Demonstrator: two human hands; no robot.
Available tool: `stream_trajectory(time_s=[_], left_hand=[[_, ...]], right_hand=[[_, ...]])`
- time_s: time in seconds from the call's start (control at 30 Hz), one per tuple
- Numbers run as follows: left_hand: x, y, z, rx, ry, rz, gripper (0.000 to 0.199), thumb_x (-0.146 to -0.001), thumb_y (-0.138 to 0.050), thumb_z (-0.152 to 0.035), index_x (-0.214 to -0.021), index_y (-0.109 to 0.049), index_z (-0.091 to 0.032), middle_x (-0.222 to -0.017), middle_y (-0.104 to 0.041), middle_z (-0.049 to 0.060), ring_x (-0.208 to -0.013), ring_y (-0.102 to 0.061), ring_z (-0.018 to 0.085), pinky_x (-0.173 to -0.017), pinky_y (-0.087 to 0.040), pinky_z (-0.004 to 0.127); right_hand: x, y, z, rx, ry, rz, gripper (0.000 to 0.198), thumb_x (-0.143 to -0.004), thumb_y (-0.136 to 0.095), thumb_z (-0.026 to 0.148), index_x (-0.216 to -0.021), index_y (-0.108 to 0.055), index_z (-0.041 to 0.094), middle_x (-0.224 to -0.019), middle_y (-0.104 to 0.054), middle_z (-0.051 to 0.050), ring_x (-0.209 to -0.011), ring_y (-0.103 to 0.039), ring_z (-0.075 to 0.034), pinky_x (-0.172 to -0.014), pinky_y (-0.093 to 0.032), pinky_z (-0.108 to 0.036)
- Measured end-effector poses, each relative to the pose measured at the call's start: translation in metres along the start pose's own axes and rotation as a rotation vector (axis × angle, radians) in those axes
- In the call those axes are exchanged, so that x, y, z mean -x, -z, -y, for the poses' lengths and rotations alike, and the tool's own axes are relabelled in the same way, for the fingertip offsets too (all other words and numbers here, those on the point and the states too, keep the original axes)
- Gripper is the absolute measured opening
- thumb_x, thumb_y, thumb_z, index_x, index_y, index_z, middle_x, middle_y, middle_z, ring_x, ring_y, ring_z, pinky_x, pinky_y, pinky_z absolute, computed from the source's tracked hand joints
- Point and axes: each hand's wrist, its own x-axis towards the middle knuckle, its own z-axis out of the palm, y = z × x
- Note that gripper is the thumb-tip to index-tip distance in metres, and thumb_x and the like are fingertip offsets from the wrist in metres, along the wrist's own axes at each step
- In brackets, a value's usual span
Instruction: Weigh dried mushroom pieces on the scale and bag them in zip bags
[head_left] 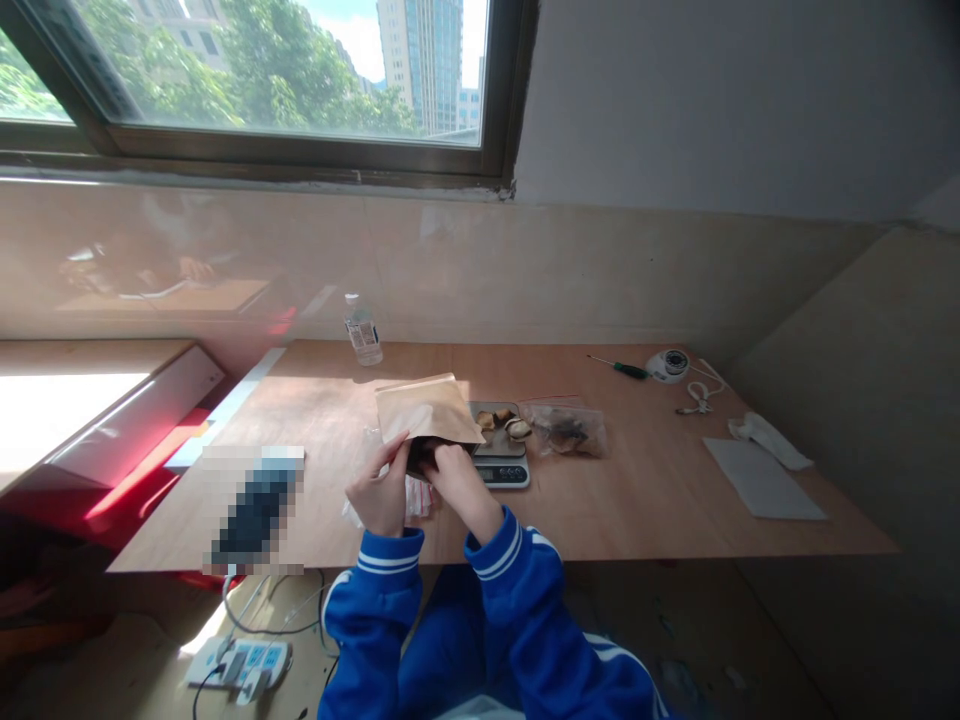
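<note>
My left hand (381, 490) pinches the edge of a brown paper bag (427, 405), thumb and fingers closed on it near its dark mouth. At that mouth is my right hand (461, 485), its fingertips out of sight inside the bag. Just right of the bag, partly covered by it, stands a digital scale (508, 473). Several brown and pale dried pieces (516, 428), like sliced mushrooms, lie on its plate. A clear plastic bag (570, 430) with dark brown dried pieces in it rests beside the scale. Clear zip bags with red stripes (418, 497) lie under my hands.
A clear bottle (364, 330) stands at the back of the wooden table (637, 510). At the right are a green screwdriver (630, 370), a white dome camera (667, 366) with its cable and a white sheet (761, 480). A power strip (238, 665) sits below the left edge.
</note>
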Motion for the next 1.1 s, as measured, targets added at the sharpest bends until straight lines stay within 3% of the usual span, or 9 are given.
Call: stream_trajectory(time_s=[0.13, 0.3, 0.5, 0.6, 0.7, 0.77, 0.9, 1.0, 1.1], left_hand=[[-0.003, 0.001, -0.002, 0.007, 0.026, -0.004, 0.017, -0.075, -0.065, -0.038, -0.086, -0.075, -0.029, -0.080, -0.075, -0.003, -0.073, -0.069, 0.016, -0.068, -0.051, 0.025], [-0.004, 0.002, -0.006, 0.020, 0.040, 0.000, 0.016, -0.075, -0.066, -0.037, -0.086, -0.075, -0.029, -0.079, -0.075, -0.003, -0.073, -0.069, 0.015, -0.067, -0.050, 0.024], [-0.006, 0.002, -0.004, 0.005, 0.016, 0.012, 0.019, -0.076, -0.064, -0.039, -0.087, -0.075, -0.028, -0.082, -0.075, -0.001, -0.076, -0.069, 0.017, -0.071, -0.051, 0.026], [-0.008, 0.003, -0.003, 0.005, 0.024, 0.007, 0.020, -0.075, -0.065, -0.039, -0.087, -0.075, -0.027, -0.082, -0.075, -0.001, -0.074, -0.069, 0.017, -0.071, -0.051, 0.027], [-0.009, 0.004, -0.004, 0.007, 0.017, -0.001, 0.018, -0.076, -0.065, -0.037, -0.086, -0.075, -0.027, -0.082, -0.075, -0.001, -0.074, -0.069, 0.017, -0.071, -0.051, 0.028], [-0.010, 0.004, -0.004, 0.014, 0.006, -0.006, 0.017, -0.076, -0.065, -0.037, -0.085, -0.075, -0.027, -0.082, -0.075, -0.001, -0.074, -0.069, 0.017, -0.071, -0.051, 0.028], [-0.010, 0.003, -0.004, 0.016, -0.009, -0.005, 0.018, -0.075, -0.066, -0.037, -0.086, -0.075, -0.027, -0.083, -0.075, -0.001, -0.075, -0.069, 0.017, -0.072, -0.051, 0.027], [-0.011, 0.004, -0.005, 0.009, -0.008, 0.000, 0.019, -0.075, -0.066, -0.038, -0.087, -0.075, -0.027, -0.083, -0.075, -0.001, -0.077, -0.069, 0.017, -0.072, -0.051, 0.027], [-0.012, 0.006, -0.007, 0.006, -0.001, 0.000, 0.019, -0.075, -0.066, -0.039, -0.087, -0.075, -0.027, -0.082, -0.075, 0.000, -0.076, -0.069, 0.017, -0.071, -0.051, 0.027]], right_hand=[[0.010, 0.023, 0.003, -0.090, 0.116, 0.148, 0.018, -0.085, -0.059, 0.016, -0.100, -0.069, 0.015, -0.102, -0.071, -0.010, -0.097, -0.065, -0.022, -0.086, -0.047, -0.030], [0.019, 0.040, 0.004, -0.111, 0.134, 0.162, 0.026, -0.083, -0.060, 0.011, -0.107, -0.068, 0.015, -0.108, -0.069, -0.009, -0.104, -0.060, -0.021, -0.092, -0.045, -0.034], [0.034, 0.050, -0.006, -0.430, 0.098, -0.004, 0.025, -0.089, -0.051, 0.020, -0.108, -0.067, 0.024, -0.108, -0.070, -0.003, -0.096, -0.064, -0.017, -0.087, -0.051, -0.032], [0.042, 0.055, -0.029, -0.638, -0.003, -0.101, 0.025, -0.087, -0.053, 0.029, -0.108, -0.065, 0.021, -0.107, -0.069, -0.006, -0.085, -0.067, -0.016, -0.076, -0.055, -0.030], [0.048, 0.058, -0.062, -0.705, -0.111, -0.263, 0.022, -0.083, -0.059, 0.032, -0.100, -0.063, 0.019, -0.095, -0.070, -0.007, -0.078, -0.068, -0.017, -0.071, -0.055, -0.030], [0.049, 0.061, -0.083, -0.611, -0.128, -0.380, 0.017, -0.082, -0.061, 0.032, -0.092, -0.063, 0.018, -0.091, -0.070, -0.007, -0.081, -0.066, -0.019, -0.074, -0.054, -0.032], [0.047, 0.059, -0.104, -0.143, -0.034, -0.518, 0.010, -0.083, -0.061, 0.026, -0.078, -0.067, 0.019, -0.094, -0.066, -0.008, -0.089, -0.059, -0.021, -0.081, -0.048, -0.036], [0.044, 0.050, -0.106, 0.148, -0.023, -0.533, 0.010, -0.083, -0.062, 0.022, -0.078, -0.070, 0.020, -0.089, -0.062, -0.008, -0.088, -0.055, -0.022, -0.081, -0.045, -0.037], [0.043, 0.039, -0.108, 0.312, -0.054, -0.464, 0.011, -0.083, -0.062, 0.021, -0.079, -0.072, 0.022, -0.085, -0.060, -0.007, -0.082, -0.052, -0.022, -0.077, -0.044, -0.036]])
